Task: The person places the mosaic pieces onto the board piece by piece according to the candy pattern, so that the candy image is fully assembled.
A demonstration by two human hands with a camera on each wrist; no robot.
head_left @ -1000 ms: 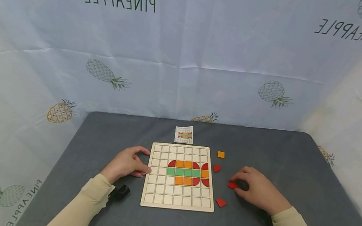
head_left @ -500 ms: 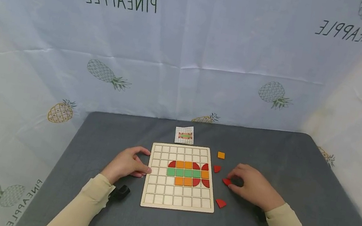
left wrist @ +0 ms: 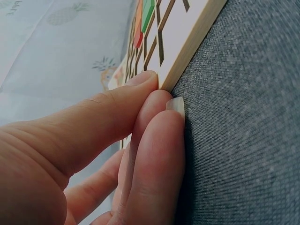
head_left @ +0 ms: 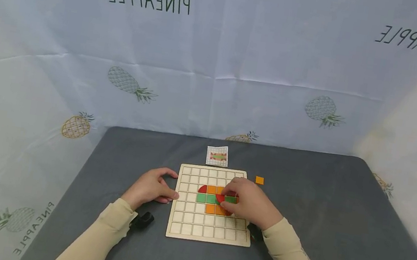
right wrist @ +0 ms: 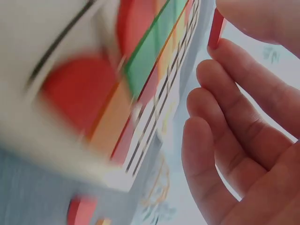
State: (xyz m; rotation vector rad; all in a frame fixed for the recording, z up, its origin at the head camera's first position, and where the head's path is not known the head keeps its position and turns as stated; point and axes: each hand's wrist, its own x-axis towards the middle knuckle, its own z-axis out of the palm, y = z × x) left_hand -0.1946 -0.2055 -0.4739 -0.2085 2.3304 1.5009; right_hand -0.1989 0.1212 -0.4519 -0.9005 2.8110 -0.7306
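A wooden grid board (head_left: 187, 219) lies on the dark table, bearing green and orange squares and red quarter-round tiles. At its left edge, my left hand (head_left: 149, 188) holds the rim, the thumb on top and fingertips against the side in the left wrist view. My right hand (head_left: 250, 202) is over the board's pattern and covers its right part in the head view. Between its thumb and index finger it pinches a red quarter-round tile (right wrist: 216, 29), raised above the board in the right wrist view; the other fingers are loosely bent.
Behind the board lies a small pattern card (head_left: 217, 155). A loose orange square (head_left: 259, 180) rests off the board's far right corner. In the right wrist view a loose red tile (right wrist: 80, 210) lies beside the board. A pineapple-print cloth (head_left: 212, 103) hangs behind the table.
My right hand has carried the red tile leftward from the table to over the board. The left hand stays at the rim; the head view has shifted slightly.
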